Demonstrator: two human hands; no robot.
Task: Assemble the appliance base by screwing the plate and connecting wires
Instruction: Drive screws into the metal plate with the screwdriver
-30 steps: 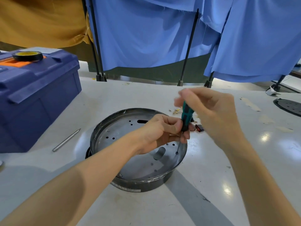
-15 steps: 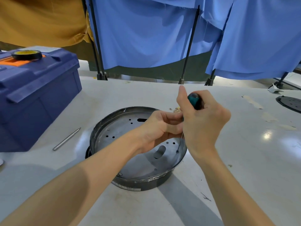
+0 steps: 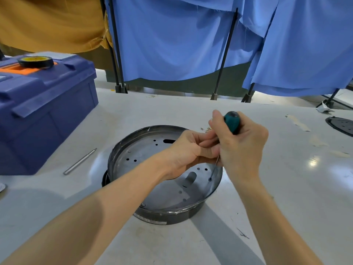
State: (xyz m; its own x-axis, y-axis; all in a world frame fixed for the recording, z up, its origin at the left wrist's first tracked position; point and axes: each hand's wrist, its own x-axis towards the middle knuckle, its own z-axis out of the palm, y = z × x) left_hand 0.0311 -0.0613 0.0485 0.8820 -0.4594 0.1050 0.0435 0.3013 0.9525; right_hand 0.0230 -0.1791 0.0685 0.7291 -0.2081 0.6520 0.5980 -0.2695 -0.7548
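The appliance base (image 3: pixel 172 217) sits on the white table (image 3: pixel 286 207) right in front of me, a round dark tub with the metal plate (image 3: pixel 145 150) lying in its top, holes and slots showing. My screwdriver (image 3: pixel 232 122) stands nearly upright over the plate, leaning a little towards 1 o'clock. Its thin shaft runs down to a screw (image 3: pixel 210 179) close to the rim, at about 4 o'clock on the plate, and the tip is seated in the screw head.

My right hand (image 3: pixel 242 148) is wrapped round the teal handle, thumb up along its side, with only the rounded top of the handle poking out. My left hand (image 3: pixel 189 150) reaches across the plate from 8 o'clock. Its fingers are curled in tight and pinch the shaft just under the handle, knuckles against my right hand.

At 1 o'clock from the base, just beyond my hands, a few small brass-coloured fasteners (image 3: pixel 207 129) lie on the table. At 9 o'clock a slim metal rod (image 3: pixel 80 161) lies apart from the base. Past it, at 10 o'clock, is a blue toolbox (image 3: pixel 47 111) with a roll of black tape (image 3: pixel 36 61) on its lid. Well off at 3 o'clock a black perforated disc (image 3: pixel 342 127) lies at the table's edge. Blue curtains (image 3: pixel 172 39) hang at 12 o'clock.
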